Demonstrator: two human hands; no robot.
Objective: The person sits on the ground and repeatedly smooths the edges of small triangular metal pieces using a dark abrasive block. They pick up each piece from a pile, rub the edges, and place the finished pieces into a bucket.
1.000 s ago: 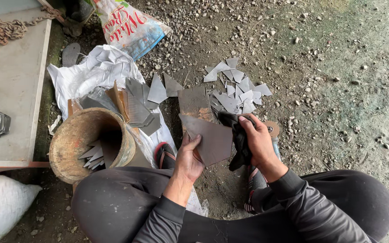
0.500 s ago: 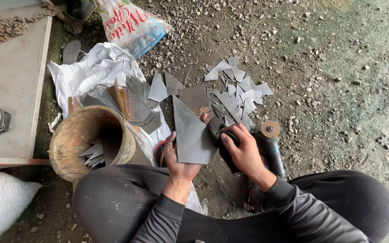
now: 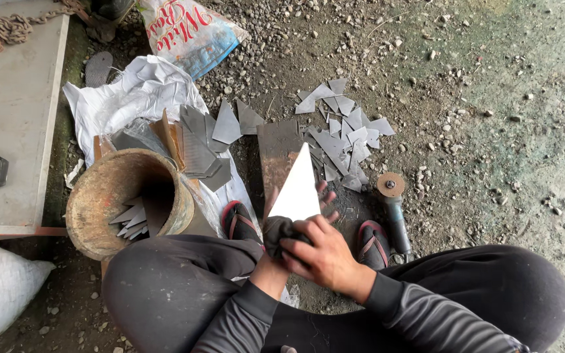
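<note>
- Triangular metal sheet [image 3: 297, 188]: pale grey, held upright-ish in front of the person's lap, at centre frame. Apex points to 12 o'clock; long axis runs 12 to 6. Bottom edge hidden behind a dark cloth [image 3: 280, 232] and the hands.
- Right hand [image 3: 322, 252]: closed over the dark cloth, pressing it to the sheet's lower edge. Knuckles up, wrist running off to 4 o'clock.
- Left hand [image 3: 318, 202]: mostly hidden behind sheet and right hand; only fingertips show past the sheet's right edge at 3 o'clock. It appears to hold the sheet from behind; the grip itself is hard to make out.
- Rusty flat plate [image 3: 276, 153] lies on the ground directly behind the sheet, its lower end covered by it.
- Pile of cut grey offcuts [image 3: 344, 134] at 1 o'clock from the sheet, near the plate.
- Angle grinder [image 3: 392, 206] at 3 o'clock, disc up, lying on the ground; handle end partly behind the right sandal [image 3: 372, 243].
- Left sandal [image 3: 240, 222] at 8 o'clock, just beside the sheet.
- Rusty round bucket [image 3: 125, 202] at 9 o'clock, grey pieces inside; more dark sheets [image 3: 197, 147] leaning behind it on a white sack [image 3: 132, 95].
- Grey surface [image 3: 8, 117] at far left, cut off by the frame; chain [image 3: 8, 27] at its top corner.
</note>
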